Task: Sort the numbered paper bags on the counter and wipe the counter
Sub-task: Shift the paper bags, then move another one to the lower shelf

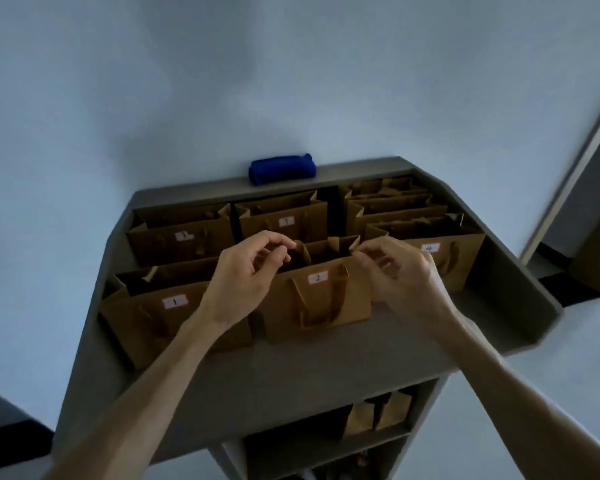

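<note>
Several brown paper bags standing upright on grey tabletop [222, 375], mouths open, number labels facing forward so each can be read without lifting. Raised ledge along back and sides of tabletop, likely keeping rows from sliding off. Largest in view, front left: bag labelled 1 [146, 320], just beside bag labelled 2 [317, 299], centre front, apart from rear rows and nearest the body, so probably the one being handled. Behind, left to right: bag with blurred label, possibly 3 [184, 240]; second bag labelled 1 [284, 220]; bag labelled 4 [444, 251] at right, with unlabelled-looking bags stacked behind it [395, 202], numbers not readable. Two 1s well apart, so sorting judged unfinished. More brown bags on lower shelf [378, 414] beneath, detail too dark. Left hand [246, 271] at left top corner of bag 2, fingers curled, thumb and forefinger closed near rim or handle; contact not sure through blur. Right hand [395, 268] at right top corner, fingertips pinching rim edge. Two-corner hold judged sensible: thin paper, open mouth, keeps bag square and upright for lift or slide. Blue cloth [281, 168], rolled, resting on back ledge against wall, well apart from both hands, out of way of bags; wiping not yet begun by the look of it.
</note>
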Demonstrator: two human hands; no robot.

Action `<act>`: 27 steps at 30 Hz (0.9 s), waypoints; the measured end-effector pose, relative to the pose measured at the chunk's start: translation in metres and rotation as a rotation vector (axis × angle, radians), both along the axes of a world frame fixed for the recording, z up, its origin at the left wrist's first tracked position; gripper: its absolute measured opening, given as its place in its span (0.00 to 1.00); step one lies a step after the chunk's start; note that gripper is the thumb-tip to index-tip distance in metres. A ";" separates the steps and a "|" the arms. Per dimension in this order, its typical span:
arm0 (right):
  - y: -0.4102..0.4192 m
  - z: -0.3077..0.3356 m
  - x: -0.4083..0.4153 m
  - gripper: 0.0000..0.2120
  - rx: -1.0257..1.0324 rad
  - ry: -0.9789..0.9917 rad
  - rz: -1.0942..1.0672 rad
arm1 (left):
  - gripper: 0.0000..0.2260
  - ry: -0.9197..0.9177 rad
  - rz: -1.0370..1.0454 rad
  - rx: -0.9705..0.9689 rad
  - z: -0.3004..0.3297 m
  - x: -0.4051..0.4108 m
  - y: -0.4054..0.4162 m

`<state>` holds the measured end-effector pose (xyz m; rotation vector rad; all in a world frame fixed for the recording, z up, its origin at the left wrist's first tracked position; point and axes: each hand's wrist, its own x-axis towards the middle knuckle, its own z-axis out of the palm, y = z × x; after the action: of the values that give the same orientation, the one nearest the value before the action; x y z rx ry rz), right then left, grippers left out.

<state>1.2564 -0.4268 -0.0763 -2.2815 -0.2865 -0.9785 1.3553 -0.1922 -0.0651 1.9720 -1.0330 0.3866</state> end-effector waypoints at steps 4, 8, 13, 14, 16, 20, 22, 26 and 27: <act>-0.012 0.002 0.040 0.06 -0.131 0.037 0.016 | 0.08 -0.026 0.074 0.062 0.009 0.050 -0.009; -0.019 0.003 0.079 0.07 -0.228 0.171 -0.004 | 0.08 -0.005 0.172 0.203 0.014 0.099 -0.018; -0.030 0.010 0.123 0.09 -0.328 0.378 0.087 | 0.11 -0.080 0.318 0.488 0.005 0.146 -0.027; -0.032 0.013 0.131 0.08 -0.337 0.406 0.107 | 0.11 -0.077 0.342 0.531 0.004 0.152 -0.028; -0.035 0.018 0.146 0.07 -0.366 0.455 0.133 | 0.11 -0.051 0.370 0.581 0.002 0.163 -0.030; -0.042 0.020 0.170 0.08 -0.392 0.529 0.168 | 0.10 0.008 0.367 0.595 -0.001 0.177 -0.037; -0.044 0.020 0.177 0.07 -0.390 0.542 0.190 | 0.10 0.034 0.375 0.583 0.000 0.182 -0.039; -0.046 0.021 0.178 0.07 -0.410 0.569 0.270 | 0.09 0.066 0.380 0.581 0.001 0.188 -0.041; -0.046 0.021 0.176 0.07 -0.413 0.572 0.294 | 0.09 0.070 0.379 0.582 0.000 0.189 -0.041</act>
<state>1.4323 -0.4731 -0.0555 -2.6683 -0.5918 -0.0995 1.5441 -0.2333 -0.0649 2.6987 -0.7743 0.2278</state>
